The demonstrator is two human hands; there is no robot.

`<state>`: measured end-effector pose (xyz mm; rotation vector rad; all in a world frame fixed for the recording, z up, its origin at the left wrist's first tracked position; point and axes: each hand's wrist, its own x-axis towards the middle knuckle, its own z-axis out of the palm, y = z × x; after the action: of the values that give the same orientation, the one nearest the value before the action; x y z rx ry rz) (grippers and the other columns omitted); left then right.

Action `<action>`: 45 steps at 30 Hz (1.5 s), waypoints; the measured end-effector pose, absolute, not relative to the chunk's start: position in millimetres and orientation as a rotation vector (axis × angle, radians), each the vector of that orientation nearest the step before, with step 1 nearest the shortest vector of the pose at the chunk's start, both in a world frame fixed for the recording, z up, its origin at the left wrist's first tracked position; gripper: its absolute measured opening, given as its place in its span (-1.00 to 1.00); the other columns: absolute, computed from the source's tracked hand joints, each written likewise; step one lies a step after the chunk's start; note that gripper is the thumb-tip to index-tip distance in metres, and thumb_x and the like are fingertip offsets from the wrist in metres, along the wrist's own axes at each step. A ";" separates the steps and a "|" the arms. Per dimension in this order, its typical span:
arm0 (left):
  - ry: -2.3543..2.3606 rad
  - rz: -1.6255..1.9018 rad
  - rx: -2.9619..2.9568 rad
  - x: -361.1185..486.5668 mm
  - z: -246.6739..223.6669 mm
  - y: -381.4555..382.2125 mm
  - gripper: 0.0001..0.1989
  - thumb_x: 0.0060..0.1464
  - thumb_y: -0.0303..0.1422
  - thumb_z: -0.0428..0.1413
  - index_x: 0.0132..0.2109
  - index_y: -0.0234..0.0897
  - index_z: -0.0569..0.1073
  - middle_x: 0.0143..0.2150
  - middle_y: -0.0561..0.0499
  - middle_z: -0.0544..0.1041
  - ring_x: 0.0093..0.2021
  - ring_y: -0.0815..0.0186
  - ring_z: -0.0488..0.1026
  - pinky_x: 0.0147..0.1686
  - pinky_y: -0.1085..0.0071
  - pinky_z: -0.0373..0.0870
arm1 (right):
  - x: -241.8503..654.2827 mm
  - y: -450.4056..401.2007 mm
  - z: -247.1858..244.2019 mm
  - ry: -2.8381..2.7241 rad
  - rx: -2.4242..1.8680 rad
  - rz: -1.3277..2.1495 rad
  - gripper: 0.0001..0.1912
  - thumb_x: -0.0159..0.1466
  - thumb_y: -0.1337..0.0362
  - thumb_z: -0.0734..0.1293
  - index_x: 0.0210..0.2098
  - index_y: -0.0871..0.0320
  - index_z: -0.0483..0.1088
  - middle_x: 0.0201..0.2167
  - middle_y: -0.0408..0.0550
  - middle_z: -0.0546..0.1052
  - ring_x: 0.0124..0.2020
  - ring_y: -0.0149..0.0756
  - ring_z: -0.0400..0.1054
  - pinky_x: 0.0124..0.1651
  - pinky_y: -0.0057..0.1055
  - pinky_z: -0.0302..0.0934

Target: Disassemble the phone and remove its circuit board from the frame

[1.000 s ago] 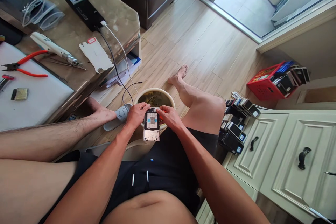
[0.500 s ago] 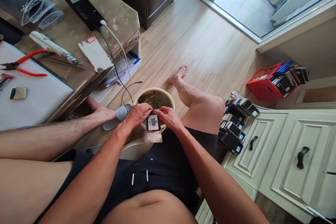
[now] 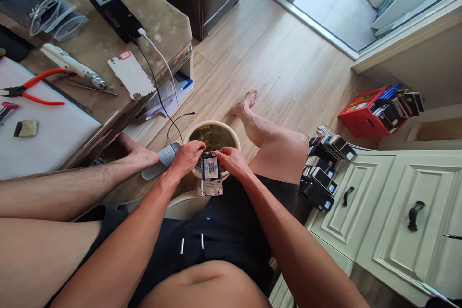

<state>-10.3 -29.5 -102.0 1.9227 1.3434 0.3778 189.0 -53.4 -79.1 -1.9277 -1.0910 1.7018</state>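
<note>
Floor: pale planks (image 3: 267, 67) around the bucket (image 3: 211, 123).
Phone: opened, its back showing, over the bucket's near rim (image 3: 211, 174).
Left hand: your fingers (image 3: 188, 158) bunch at its upper left corner; whether they grip, you cannot tell.
Right hand: thumb and finger (image 3: 234, 160) clamped on its upper right corner.
Handling: brace the frame, use light force, probably spare the battery (image 3: 211, 167) any bending.

The picture's left edge cuts off the brown marbled desk (image 3: 159, 9), its white flat board (image 3: 54, 149) and clear plastic bags (image 3: 65, 21). Print on the opened rectangular phone (image 3: 211, 173) is too small to read; whatever the 2 bare hands, left hand (image 3: 189, 158) and right hand (image 3: 233, 160), pinch is unclear. They partly hide the round cream-rimmed bucket (image 3: 235, 135).
</note>
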 end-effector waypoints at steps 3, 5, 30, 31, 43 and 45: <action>1.291 0.363 1.923 -10.1 -99.6 -28.3 -0.78 0.32 -0.41 0.06 -0.11 -0.20 0.63 -0.13 -0.06 0.66 -0.10 0.19 0.58 -0.07 0.31 0.43 | 189.1 -53.4 -79.3 -1.094 -1.930 1.700 -0.73 0.33 0.14 0.39 -0.45 0.11 0.40 -0.57 -0.15 0.49 -0.58 -0.35 0.37 -0.54 -0.43 0.38; 1.255 0.342 1.934 -8.5 -97.9 -27.9 -0.79 0.33 -0.38 0.08 -0.14 -0.18 0.64 -0.15 -0.05 0.66 -0.13 0.20 0.58 -0.10 0.33 0.43 | 189.0 -53.6 -79.2 -1.097 -1.934 1.699 -0.73 0.33 0.13 0.40 -0.45 0.11 0.40 -0.59 -0.16 0.48 -0.59 -0.35 0.37 -0.54 -0.43 0.38; 1.296 0.353 1.912 -12.2 -108.1 -30.3 -0.78 0.28 -0.44 0.07 -0.15 -0.18 0.63 -0.17 -0.05 0.62 -0.14 0.20 0.56 -0.09 0.30 0.45 | 188.4 -53.3 -78.2 -1.041 -1.948 1.721 -0.70 0.31 0.11 0.43 -0.47 0.12 0.41 -0.62 -0.16 0.44 -0.58 -0.35 0.35 -0.53 -0.41 0.41; 1.285 0.346 1.907 -11.9 -107.8 -30.2 -0.79 0.29 -0.41 0.08 -0.17 -0.17 0.63 -0.20 -0.04 0.62 -0.16 0.20 0.56 -0.11 0.31 0.45 | 188.5 -53.4 -78.3 -1.043 -1.948 1.719 -0.70 0.31 0.10 0.43 -0.47 0.12 0.41 -0.62 -0.16 0.44 -0.58 -0.35 0.34 -0.53 -0.43 0.40; 1.245 0.300 1.912 -9.4 -103.1 -30.3 -0.81 0.28 -0.42 0.12 -0.25 -0.17 0.63 -0.27 -0.04 0.61 -0.23 0.21 0.55 -0.16 0.34 0.42 | 189.6 -53.9 -80.6 -1.068 -1.970 1.705 -0.69 0.29 0.10 0.47 -0.49 0.12 0.43 -0.63 -0.17 0.44 -0.60 -0.37 0.35 -0.56 -0.47 0.35; 1.262 0.301 1.917 -9.6 -103.9 -31.3 -0.79 0.28 -0.44 0.09 -0.23 -0.18 0.62 -0.25 -0.05 0.62 -0.22 0.20 0.56 -0.14 0.32 0.43 | 189.5 -53.9 -80.7 -1.066 -1.973 1.709 -0.69 0.31 0.12 0.45 -0.49 0.12 0.42 -0.64 -0.17 0.43 -0.61 -0.38 0.34 -0.56 -0.47 0.35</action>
<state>-9.6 -31.3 -103.9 1.9168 1.2619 0.3008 189.5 -53.9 -80.7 -1.9730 -1.0660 1.7094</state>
